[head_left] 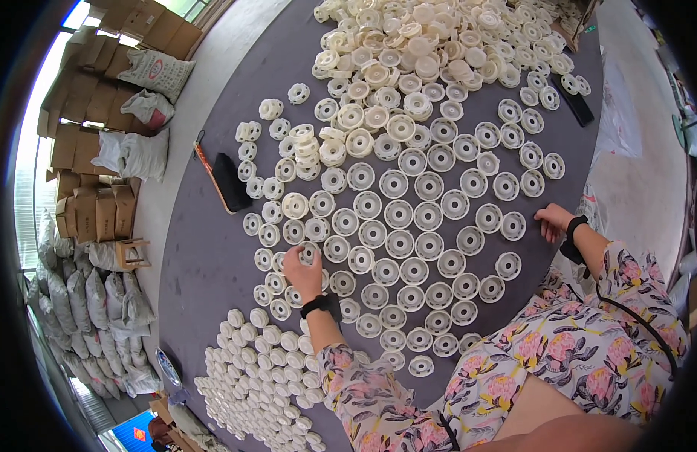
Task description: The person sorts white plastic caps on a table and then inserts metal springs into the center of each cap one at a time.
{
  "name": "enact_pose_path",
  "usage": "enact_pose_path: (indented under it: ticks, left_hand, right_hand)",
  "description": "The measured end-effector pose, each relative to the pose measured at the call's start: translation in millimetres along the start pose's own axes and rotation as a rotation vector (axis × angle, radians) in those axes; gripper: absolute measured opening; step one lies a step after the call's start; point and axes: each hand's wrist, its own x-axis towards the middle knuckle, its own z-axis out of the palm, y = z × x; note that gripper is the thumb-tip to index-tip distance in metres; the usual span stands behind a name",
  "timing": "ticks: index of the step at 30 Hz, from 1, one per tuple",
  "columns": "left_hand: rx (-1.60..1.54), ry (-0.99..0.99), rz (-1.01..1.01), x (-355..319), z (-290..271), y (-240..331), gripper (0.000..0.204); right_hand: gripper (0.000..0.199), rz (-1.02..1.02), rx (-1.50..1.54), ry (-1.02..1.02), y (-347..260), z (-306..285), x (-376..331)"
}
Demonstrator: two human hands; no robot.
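My left hand (303,273) reaches in among round white plastic wheel-like pieces laid on the dark grey table. Its thumb and fingers close around the rim of one white plastic wheel (310,251), which lies at the left side of the spread. Each of these pieces has a hub with a dark centre hole. My right hand (554,221) is at the table's right edge, its fingers curled in; whatever they may hold is hidden. Nearest to it is a flat-lying white wheel (513,226), apart from the fingers.
A large heap of cream wheels (420,45) covers the far end. Many white cap-shaped pieces (269,369) stand packed at the near left. A black-bristled brush (233,183) lies left, a dark flat object (577,105) far right. Cardboard boxes (81,90) and sacks (77,301) line the left wall.
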Motion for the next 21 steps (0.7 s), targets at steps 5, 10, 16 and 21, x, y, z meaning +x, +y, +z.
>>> enact_pose_path:
  ticks: [5,10,16,21]
  left_hand:
    - [0.045,-0.011,-0.011,32,40,28,0.056]
    - [0.405,-0.138,-0.154,50,36,55,0.060]
    - [-0.044,-0.003,-0.130,51,23,57,0.054]
    - [-0.443,-0.017,-0.140,30,33,25,0.052]
  right_hand:
    - [0.045,-0.025,0.028,-0.002,-3,0,-4]
    - [0.044,-0.005,0.015,0.000,-8,-5,-2]
    - [0.045,0.002,0.002,-0.024,-7,-13,2]
    - [0.046,-0.030,0.009,-0.038,-11,-14,2]
